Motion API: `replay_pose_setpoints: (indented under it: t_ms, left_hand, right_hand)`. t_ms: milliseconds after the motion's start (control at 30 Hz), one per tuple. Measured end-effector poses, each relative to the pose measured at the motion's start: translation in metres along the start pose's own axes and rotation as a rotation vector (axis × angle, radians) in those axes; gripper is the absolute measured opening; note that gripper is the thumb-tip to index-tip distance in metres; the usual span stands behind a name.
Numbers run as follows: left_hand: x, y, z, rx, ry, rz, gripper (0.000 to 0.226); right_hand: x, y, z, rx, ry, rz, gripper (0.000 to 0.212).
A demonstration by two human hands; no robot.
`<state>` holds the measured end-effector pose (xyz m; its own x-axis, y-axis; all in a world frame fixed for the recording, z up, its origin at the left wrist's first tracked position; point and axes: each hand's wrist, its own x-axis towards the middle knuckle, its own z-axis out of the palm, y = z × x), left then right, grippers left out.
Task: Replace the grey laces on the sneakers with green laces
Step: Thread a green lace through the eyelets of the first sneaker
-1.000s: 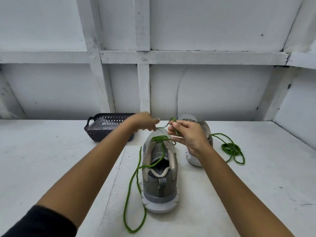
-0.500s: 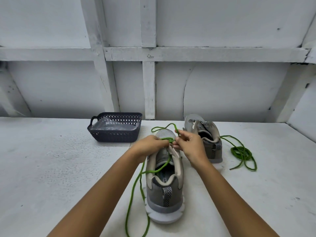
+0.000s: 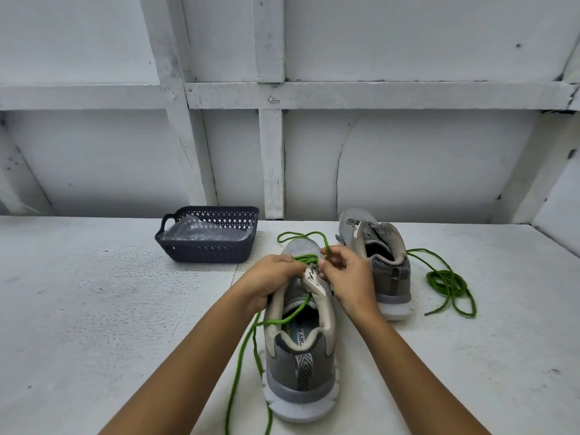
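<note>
Evidently the lacing of the near sneaker (image 3: 301,356) was under way, at a lower pair of eyelets. It stood heel toward the camera in the middle of the white table (image 3: 94,309). Both hands met over its throat. The right hand (image 3: 348,277) pinched the green lace (image 3: 292,315) between thumb and fingertips just beside the tongue. The left hand (image 3: 270,277) was curled over the opposite edge, apparently gripping the same lace where it crossed.

One long end trailed out of the shoe opening and down the left side toward the table edge. A short loop arched beyond the toe.

No grey lace showed on either shoe. The far sneaker (image 3: 376,246) stood behind and to the right, looking unlaced, with a coiled spare green lace (image 3: 439,279) lying just beside it. A dark mesh basket (image 3: 207,249) sat well apart to the left.

The next move probably called for feeding the pinched tip through the next eyelet and drawing the slack through evenly. Most of the eyelets, and the whole second shoe, remained to do.
</note>
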<state>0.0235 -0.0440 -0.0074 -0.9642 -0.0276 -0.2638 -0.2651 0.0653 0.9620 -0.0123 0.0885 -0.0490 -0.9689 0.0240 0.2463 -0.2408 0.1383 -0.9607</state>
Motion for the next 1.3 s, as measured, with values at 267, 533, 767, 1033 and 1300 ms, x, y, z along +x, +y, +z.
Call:
replay_pose_setpoints:
  t_ms: [267,533,767,1033,1300]
  left_hand:
    - [-0.002,-0.003,0.002,0.014,0.017,0.056,0.012]
    - [-0.001,-0.004,0.004,0.277,0.061,0.14,0.021]
    - [0.004,-0.005,0.006,0.607,0.106,0.119,0.028]
    - [0.007,0.007,0.013,0.827,0.109,0.167,0.008]
    - [0.011,0.007,0.016,0.977,0.1,0.208,0.036]
  right_hand:
    - [0.002,-0.002,-0.001,-0.197,-0.048,-0.086,0.029]
    - [-0.003,-0.013,-0.009,-0.288,-0.166,-0.019,0.043]
    - [-0.024,-0.024,-0.018,-0.263,-0.47,0.041,0.061]
    - [-0.037,-0.028,-0.01,-0.091,-0.251,0.114,0.034]
    - [-0.046,-0.035,-0.01,0.014,-0.126,0.179,0.03]
